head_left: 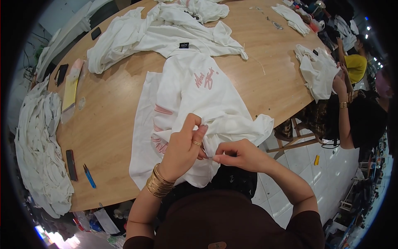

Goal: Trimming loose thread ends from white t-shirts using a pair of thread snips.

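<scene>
A white shirt (226, 93) with pink script on its chest and a dark neck label lies spread at the table's near edge, its lower part gathered toward me. My left hand (184, 143) is closed on the bunched cloth, with a ring and gold bangles on it. Close beside it, my right hand (242, 155) pinches the edge of the same cloth between thumb and fingers. Folds hide just what lies between the fingertips. Under the shirt's left side, more white cloth (143, 120) shows, with pink print near it.
Piled white garments (41, 145) line the left rim of the round wooden table (273, 79). Nearby lie blue snips (89, 176), a dark phone (71, 165) and a yellow sheet (70, 91). More white garments (161, 33) lie beyond. At right, another person's arm (343, 112) reaches a white garment (317, 72).
</scene>
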`<state>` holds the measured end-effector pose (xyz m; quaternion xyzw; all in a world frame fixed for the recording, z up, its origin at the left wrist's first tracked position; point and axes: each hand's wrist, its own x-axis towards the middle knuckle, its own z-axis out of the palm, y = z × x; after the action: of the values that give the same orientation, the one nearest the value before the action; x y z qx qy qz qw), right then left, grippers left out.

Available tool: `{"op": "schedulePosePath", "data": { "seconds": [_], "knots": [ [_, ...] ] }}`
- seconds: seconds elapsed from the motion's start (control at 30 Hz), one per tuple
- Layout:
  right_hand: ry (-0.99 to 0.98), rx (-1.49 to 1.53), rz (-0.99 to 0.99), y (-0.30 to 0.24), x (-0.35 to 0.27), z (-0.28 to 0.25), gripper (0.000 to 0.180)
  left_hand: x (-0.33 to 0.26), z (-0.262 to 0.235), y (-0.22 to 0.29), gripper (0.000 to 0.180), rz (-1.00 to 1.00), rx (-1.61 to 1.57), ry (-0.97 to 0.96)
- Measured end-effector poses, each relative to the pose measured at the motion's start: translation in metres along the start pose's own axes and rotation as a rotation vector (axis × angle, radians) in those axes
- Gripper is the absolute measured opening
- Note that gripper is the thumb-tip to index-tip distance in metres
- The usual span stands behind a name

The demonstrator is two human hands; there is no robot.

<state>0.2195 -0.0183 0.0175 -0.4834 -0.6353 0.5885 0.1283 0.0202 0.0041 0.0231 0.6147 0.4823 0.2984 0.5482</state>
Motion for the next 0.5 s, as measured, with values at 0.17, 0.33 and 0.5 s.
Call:
{"op": "schedulePosePath", "data": {
  "seconds": [0.17,0.33,0.5],
  "knots": [
    [0.198,-0.033,-0.065,0.0,-0.001,0.031,0.033,-0.001,-0.005,-0.005,0.015,-0.026,-0.105,0.094],
    [0.3,0.046,-0.315,0.016,-0.005,0.082,0.019,0.015,-0.009,-0.016,0.015,0.111,-0.181,0.232],
    [0.374,-0.011,-0.35,0.02,0.01,0.082,0.012,0.035,-0.021,-0.042,0.017,-0.002,-0.272,0.281]
  ]
}}
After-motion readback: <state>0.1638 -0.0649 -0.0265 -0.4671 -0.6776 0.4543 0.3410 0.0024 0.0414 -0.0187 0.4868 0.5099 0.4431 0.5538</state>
